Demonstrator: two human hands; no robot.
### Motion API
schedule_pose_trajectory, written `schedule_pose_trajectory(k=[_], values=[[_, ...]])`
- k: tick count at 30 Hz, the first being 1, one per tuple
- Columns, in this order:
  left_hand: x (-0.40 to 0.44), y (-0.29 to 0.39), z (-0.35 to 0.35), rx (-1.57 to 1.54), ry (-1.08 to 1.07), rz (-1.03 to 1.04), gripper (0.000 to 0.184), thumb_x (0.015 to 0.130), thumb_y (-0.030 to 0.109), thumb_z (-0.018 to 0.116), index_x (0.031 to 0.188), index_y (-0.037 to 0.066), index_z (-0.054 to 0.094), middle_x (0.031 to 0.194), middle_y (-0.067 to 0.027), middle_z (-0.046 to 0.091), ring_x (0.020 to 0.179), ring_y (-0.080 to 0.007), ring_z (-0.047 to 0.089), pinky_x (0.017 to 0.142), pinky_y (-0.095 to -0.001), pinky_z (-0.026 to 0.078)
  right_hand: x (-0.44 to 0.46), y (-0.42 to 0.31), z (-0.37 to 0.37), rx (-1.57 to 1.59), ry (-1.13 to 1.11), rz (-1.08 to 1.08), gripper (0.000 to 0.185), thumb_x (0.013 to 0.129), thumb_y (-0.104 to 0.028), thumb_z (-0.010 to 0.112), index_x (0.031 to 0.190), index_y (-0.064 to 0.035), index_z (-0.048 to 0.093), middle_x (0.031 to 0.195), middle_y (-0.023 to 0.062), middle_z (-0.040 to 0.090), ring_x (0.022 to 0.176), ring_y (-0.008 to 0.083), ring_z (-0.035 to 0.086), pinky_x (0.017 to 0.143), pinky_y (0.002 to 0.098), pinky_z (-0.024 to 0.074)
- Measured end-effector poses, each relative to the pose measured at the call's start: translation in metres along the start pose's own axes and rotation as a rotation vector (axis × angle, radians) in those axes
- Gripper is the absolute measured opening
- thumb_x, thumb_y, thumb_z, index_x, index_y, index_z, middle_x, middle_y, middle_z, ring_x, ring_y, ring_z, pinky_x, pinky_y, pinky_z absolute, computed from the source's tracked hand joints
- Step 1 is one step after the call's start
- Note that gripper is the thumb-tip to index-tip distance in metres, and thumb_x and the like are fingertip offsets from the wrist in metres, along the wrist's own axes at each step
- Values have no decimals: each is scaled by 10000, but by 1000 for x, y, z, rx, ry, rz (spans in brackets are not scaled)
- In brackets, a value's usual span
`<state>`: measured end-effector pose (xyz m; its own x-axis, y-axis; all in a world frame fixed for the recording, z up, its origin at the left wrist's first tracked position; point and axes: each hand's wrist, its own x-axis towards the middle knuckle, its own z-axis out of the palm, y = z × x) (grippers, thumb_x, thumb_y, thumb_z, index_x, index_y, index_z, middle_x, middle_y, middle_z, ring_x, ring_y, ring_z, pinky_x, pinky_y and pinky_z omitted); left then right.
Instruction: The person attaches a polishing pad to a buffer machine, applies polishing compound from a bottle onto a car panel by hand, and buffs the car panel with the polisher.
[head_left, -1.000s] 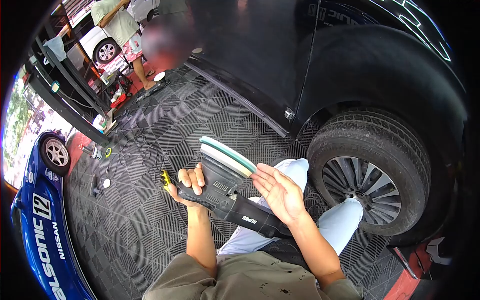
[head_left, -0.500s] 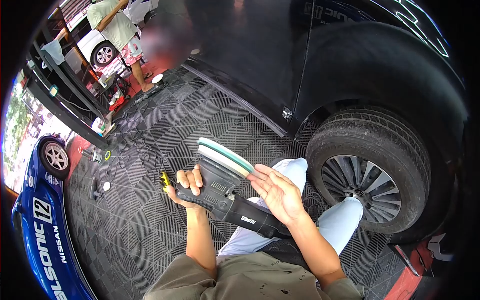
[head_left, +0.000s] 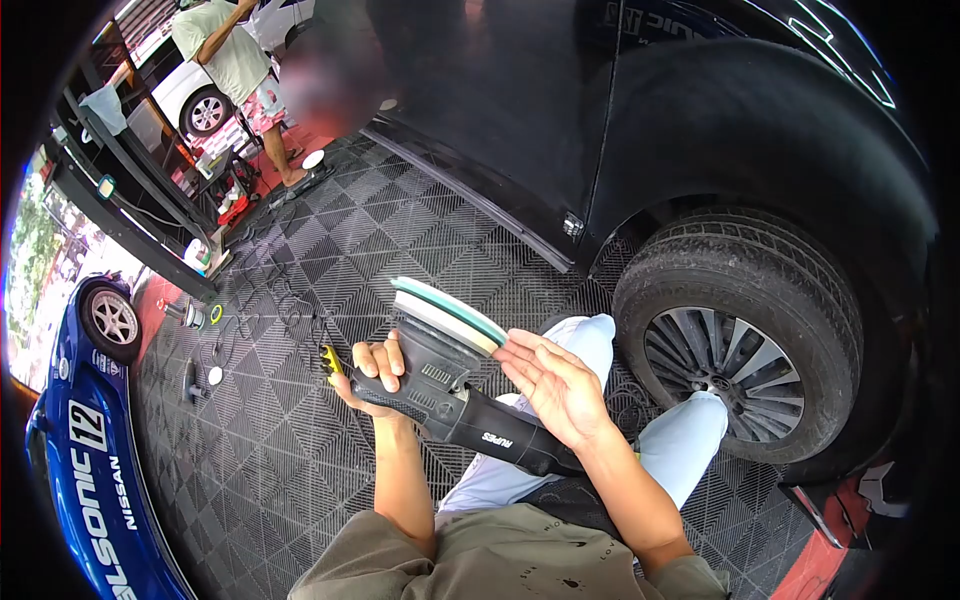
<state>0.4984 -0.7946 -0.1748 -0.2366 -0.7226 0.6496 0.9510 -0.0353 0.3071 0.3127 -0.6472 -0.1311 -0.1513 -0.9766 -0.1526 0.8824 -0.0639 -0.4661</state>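
A black polishing machine point(head_left: 445, 400) lies across my lap area, its round green and white pad point(head_left: 450, 315) tilted up and to the left. My left hand point(head_left: 378, 375) is wrapped round the machine's front grip, with its fingers over the top. The right hand point(head_left: 555, 385) is open, palm up and fingers stretched out, its fingertips at the right edge of the pad. A yellow and black object point(head_left: 331, 364) shows just beyond my left thumb.
A black car point(head_left: 500, 110) with a large wheel point(head_left: 735, 360) stands at the right. At left is a blue car point(head_left: 85, 450). Another person point(head_left: 235, 60) stands at the upper left. Cables point(head_left: 270, 290) and a tool point(head_left: 190, 380) lie on the tiled floor point(head_left: 270, 450).
The view has shifted slightly. Both hands and the machine have barely moved, with the right fingertips still at the pad's edge.
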Motion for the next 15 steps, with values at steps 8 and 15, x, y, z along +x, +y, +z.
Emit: schedule_pose_trajectory(k=[8, 15], values=[[1, -1, 4, -22, 7, 3, 441, 933, 532, 495, 784, 126, 581, 586, -26, 615, 730, -167, 571, 1124, -328, 296, -1, -2, 0, 2, -1, 15, 430, 955, -121, 506, 1303, 123, 442, 1277, 250, 528, 1219, 312, 527, 1081, 383, 404], [1, 0, 1, -55, -18, -30, 463, 905, 558, 517, 794, 115, 598, 615, -35, 624, 710, -167, 574, 1102, -333, 269, 0, 5, -3, -37, -24, 8, 405, 945, -73, 513, 1301, 115, 457, 1262, 236, 543, 1195, 290, 547, 1066, 372, 427]])
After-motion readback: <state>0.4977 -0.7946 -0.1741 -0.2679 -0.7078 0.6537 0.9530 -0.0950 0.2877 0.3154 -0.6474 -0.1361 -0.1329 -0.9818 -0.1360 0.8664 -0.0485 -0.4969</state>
